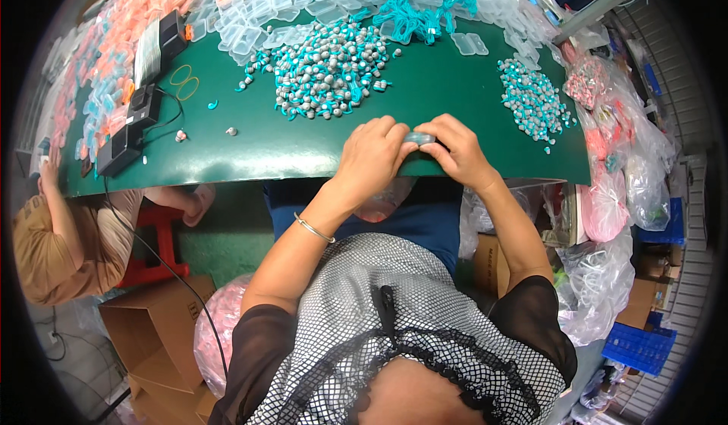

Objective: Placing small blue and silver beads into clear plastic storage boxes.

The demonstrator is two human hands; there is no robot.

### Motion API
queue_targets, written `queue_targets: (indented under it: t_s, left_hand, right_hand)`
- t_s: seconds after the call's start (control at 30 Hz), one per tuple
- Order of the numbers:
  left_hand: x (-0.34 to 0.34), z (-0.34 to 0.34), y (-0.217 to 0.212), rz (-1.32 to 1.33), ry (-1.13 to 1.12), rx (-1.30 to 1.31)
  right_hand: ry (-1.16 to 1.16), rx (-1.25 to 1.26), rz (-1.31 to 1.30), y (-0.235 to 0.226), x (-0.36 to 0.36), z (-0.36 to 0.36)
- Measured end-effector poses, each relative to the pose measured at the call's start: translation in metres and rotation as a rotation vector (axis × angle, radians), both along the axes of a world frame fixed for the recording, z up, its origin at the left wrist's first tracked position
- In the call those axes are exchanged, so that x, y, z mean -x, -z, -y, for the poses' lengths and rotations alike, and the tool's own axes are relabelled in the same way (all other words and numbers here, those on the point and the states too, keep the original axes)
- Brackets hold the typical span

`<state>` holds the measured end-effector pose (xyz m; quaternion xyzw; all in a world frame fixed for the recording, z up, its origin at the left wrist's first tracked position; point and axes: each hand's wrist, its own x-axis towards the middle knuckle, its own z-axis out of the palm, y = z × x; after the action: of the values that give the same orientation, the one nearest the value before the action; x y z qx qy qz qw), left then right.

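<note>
Both hands meet at the near edge of the green table (250,152). Between them is a small clear plastic case (419,138) with something teal inside. My left hand (371,152) grips its left end with thumb and fingers, and my right hand (461,152) pinches the right end. The fingers partly cover the case, so its contents are not plain. Just beyond my left hand lies a heap of small grey-and-teal pieces (326,69). A smaller heap of teal-and-white pieces (531,99) lies to the right.
Clear plastic cases (258,8) and teal cord bundles (409,4) cover the far side. Orange cases (152,0) pile up at left, near black devices (121,148) with a cable. Another person (68,235) sits at far left. Filled plastic bags (607,205) crowd the right edge.
</note>
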<state>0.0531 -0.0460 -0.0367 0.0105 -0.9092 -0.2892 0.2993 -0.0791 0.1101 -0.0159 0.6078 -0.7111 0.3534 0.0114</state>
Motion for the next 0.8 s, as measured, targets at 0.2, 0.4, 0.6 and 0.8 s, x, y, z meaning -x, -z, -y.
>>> queue_targets:
  t_s: [0.2,0.4,0.6,0.8]
  left_hand:
    - [-0.022,0.017,-0.009,0.028,0.053,0.046]
    - [-0.049,0.038,-0.015,0.020,-0.038,0.298]
    - [-0.059,0.050,-0.020,0.011,0.009,0.169]
    - [-0.018,0.066,-0.022,-0.058,-0.251,0.207]
  right_hand:
    - [-0.211,-0.176,0.200,-0.009,0.013,0.020]
    - [0.653,-0.089,-0.443,0.008,0.126,0.051]
    - [0.702,-0.295,-0.434,0.011,0.123,0.040]
    - [0.428,-0.116,-0.258,0.005,0.061,0.021]
